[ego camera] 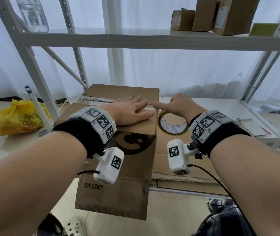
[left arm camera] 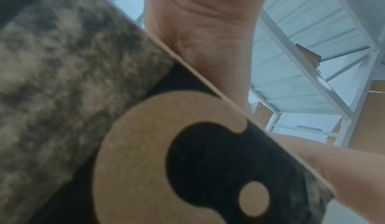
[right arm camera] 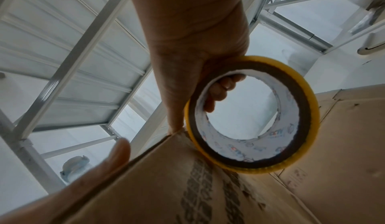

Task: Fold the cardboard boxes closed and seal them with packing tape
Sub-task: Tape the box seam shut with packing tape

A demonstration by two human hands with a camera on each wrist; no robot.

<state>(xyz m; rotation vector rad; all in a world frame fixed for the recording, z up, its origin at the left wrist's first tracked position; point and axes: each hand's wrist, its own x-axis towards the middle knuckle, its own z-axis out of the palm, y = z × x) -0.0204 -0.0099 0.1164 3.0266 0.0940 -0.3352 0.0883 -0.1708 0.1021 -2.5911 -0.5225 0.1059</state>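
A closed cardboard box (ego camera: pixel 122 167) with a black round logo (left arm camera: pixel 208 161) stands in front of me, a strip of clear tape (ego camera: pixel 101 99) running across its top seam. My left hand (ego camera: pixel 132 111) lies flat on the top near the right edge, fingers straight, pressing the flap. My right hand (ego camera: pixel 176 104) holds a yellow-edged roll of packing tape (ego camera: pixel 173 123) just off the box's right side, fingers hooked through the core (right arm camera: pixel 220 92), while its index finger points at the tape end on the box's right edge. The roll (right arm camera: pixel 252 117) hangs beside the box wall (right arm camera: pixel 187 186).
Flattened cardboard sheets (ego camera: pixel 183 159) lie on the low white shelf to the right. A yellow plastic bag (ego camera: pixel 15 118) sits on the floor at left. Several small boxes (ego camera: pixel 209 16) stand on the upper shelf (ego camera: pixel 136 40); a clear bottle (ego camera: pixel 33 14) stands at its left.
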